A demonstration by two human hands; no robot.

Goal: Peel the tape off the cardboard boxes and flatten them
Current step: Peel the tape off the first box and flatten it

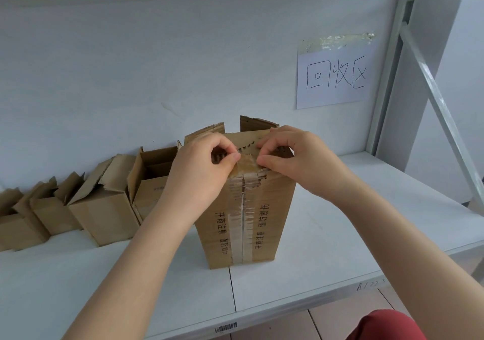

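- Upright cardboard box (272, 221) on white shelf (340, 235), tape (242, 224) down its near seam.
- Left hand (201, 166) and right hand (296, 159), fingers curled, pinch the tape's top end, hiding the rim.
- Open boxes (104, 208) at left, partly cut off.

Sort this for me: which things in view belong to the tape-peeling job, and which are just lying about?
Job in hand:
- upright cardboard box
- tape down its seam, top end pinched by the left hand and right hand
- row of open boxes at the left

Just there:
- handwritten paper sign
- barcode label on the shelf edge
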